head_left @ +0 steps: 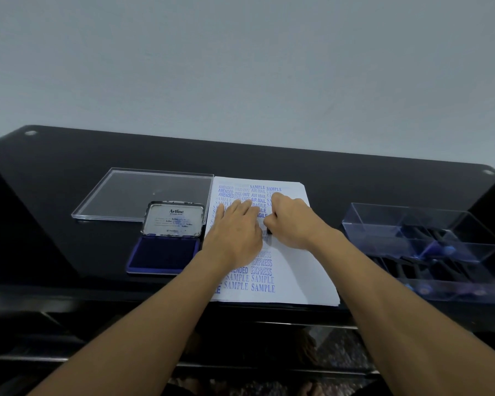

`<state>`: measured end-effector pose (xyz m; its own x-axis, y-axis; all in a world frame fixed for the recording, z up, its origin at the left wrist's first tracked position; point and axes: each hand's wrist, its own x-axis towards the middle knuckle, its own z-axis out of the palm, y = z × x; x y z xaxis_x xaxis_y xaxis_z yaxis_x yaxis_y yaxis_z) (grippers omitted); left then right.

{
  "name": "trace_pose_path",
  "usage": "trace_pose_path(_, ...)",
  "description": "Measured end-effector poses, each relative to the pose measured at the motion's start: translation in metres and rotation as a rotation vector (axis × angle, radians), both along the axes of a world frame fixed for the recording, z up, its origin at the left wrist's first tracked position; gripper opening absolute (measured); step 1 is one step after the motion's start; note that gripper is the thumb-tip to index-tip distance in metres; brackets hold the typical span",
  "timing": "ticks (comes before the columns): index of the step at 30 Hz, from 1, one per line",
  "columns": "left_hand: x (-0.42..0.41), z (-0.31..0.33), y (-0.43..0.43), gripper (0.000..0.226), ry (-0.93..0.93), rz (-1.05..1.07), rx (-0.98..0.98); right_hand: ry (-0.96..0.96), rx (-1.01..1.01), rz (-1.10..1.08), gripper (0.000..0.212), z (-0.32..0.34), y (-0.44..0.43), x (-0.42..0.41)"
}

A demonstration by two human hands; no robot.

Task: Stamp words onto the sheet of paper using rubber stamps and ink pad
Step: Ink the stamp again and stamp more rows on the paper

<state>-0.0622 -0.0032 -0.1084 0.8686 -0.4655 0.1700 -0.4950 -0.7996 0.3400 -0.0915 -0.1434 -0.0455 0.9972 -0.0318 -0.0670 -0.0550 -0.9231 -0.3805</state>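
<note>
A white sheet of paper (303, 270) lies on the black table, covered with several blue stamped words such as SAMPLE, EXPRESS and AIR MAIL. My left hand (236, 227) lies flat on the sheet with straight fingers, pressing it down. My right hand (290, 221) is curled round a dark rubber stamp (268, 231), of which only a small black part shows below the fingers; the stamp is down on the paper's middle. The open ink pad (165, 254), with a blue pad and a metal lid raised behind it, sits just left of the sheet.
A clear flat plastic lid (120, 192) lies behind the ink pad at the left. A clear plastic box (423, 244) with compartments holding several dark stamps stands at the right. The black table (69, 247) ends at a front edge near me; a plain wall stands behind.
</note>
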Motion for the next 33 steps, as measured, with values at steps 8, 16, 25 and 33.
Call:
trace_pose_path(8, 0.001, -0.001, 0.000, 0.047, 0.001, 0.001, 0.009, -0.074, 0.024, -0.037, 0.027, -0.008, 0.004, -0.009)
trace_pose_path(16, 0.000, 0.000, 0.000, 0.048, -0.008, -0.005, 0.018, -0.113, 0.029, -0.039, 0.012, -0.014, 0.005, -0.012)
trace_pose_path(25, -0.002, 0.001, 0.001, 0.047, -0.002, -0.005, -0.001, -0.031, 0.033, -0.047, 0.026, -0.003, 0.004, -0.002)
trace_pose_path(33, -0.002, 0.002, 0.001, 0.049, 0.004, -0.002, 0.016, -0.084, 0.038, -0.056, 0.016, -0.010, 0.005, -0.007)
